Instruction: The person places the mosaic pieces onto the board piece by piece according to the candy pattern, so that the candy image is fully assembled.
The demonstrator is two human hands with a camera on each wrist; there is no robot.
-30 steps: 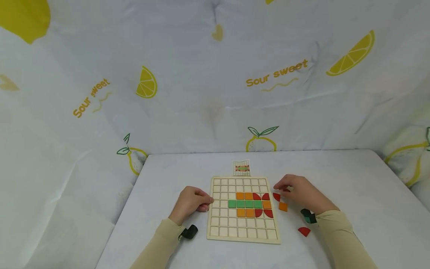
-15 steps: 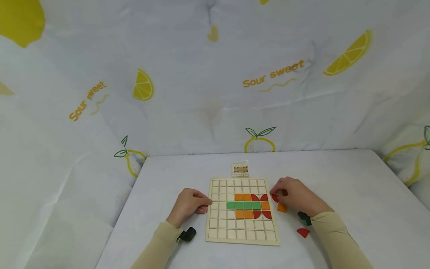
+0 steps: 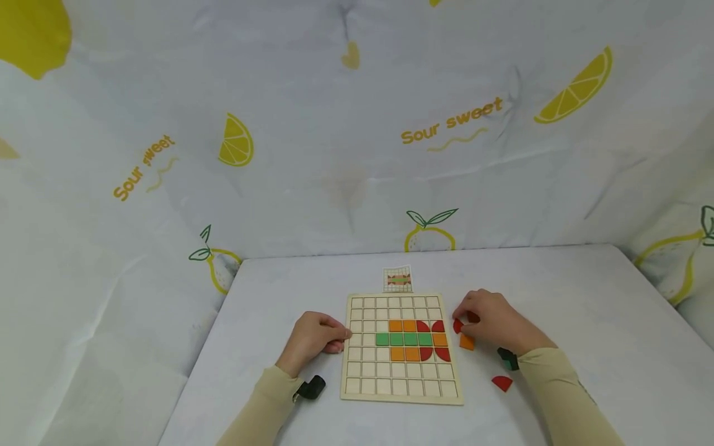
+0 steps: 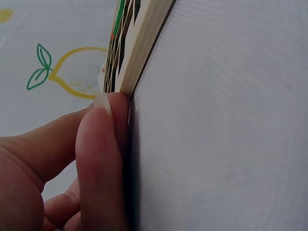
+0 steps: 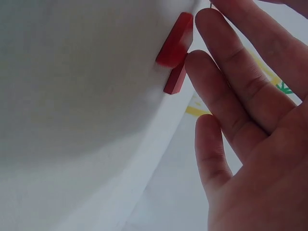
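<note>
Wooden grid board lies flat on white table, orange, green and red tiles filling its middle rows. Left hand at board's left edge: fingers curled, fingertips pressed against the edge. Right hand just right of board, fingers nearly straight, touching a red quarter-round piece on the table; no firm grip visible. Orange square beside it; another red piece nearer.
</note>
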